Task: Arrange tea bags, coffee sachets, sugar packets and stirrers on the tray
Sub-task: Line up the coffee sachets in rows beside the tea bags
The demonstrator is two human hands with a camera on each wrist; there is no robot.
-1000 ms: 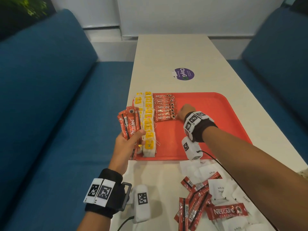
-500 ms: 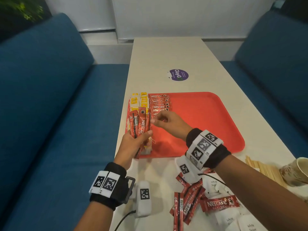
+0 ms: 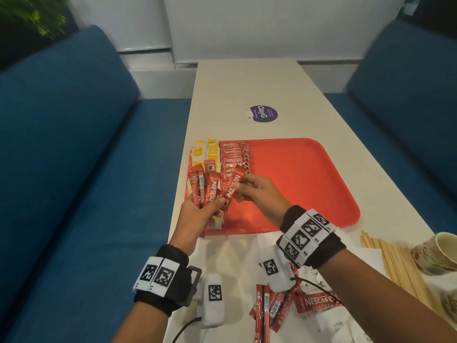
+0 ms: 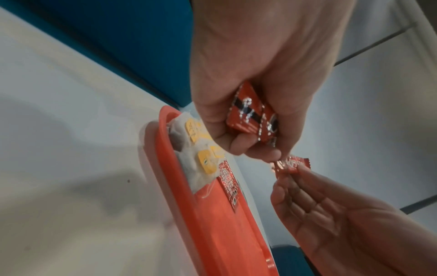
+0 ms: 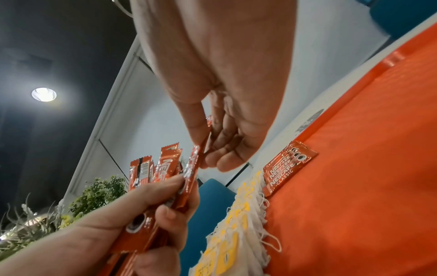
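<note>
Hands: my left hand point(image 3: 197, 214) and right hand point(image 3: 259, 191) meet above the near-left corner of the tray point(image 3: 309, 184), both forearms reaching in from the near edge of the desk point(image 3: 247, 82).
Left grip: closed round a fanned bundle of coffee sachets point(image 3: 205, 189), thumb across their front and fingers curled behind, the sticks standing roughly upright; the left wrist view shows the lower ends tucked into my palm.
Right grip: thumb and fingertips pinch a single sachet point(image 3: 233, 185) at the right edge of the fan, the other fingers loosely bent, palm turned toward the left hand; the sachet leans away from me. Its lower end sits at my left thumb, and I cannot tell whether it is free of the bundle.
Tray: red, lying on the desk; two columns of tea bags point(image 3: 210, 154) with yellow tags run along its left edge, and a column of laid coffee sachets point(image 3: 235, 157) sits just beside them to the right.
Near desk: loose coffee sachets point(image 3: 272, 308) and white sugar packets point(image 3: 333, 325) lie by my right forearm.
Right edge: wooden stirrers point(image 3: 395, 266) lie beside a paper cup point(image 3: 437, 253).
</note>
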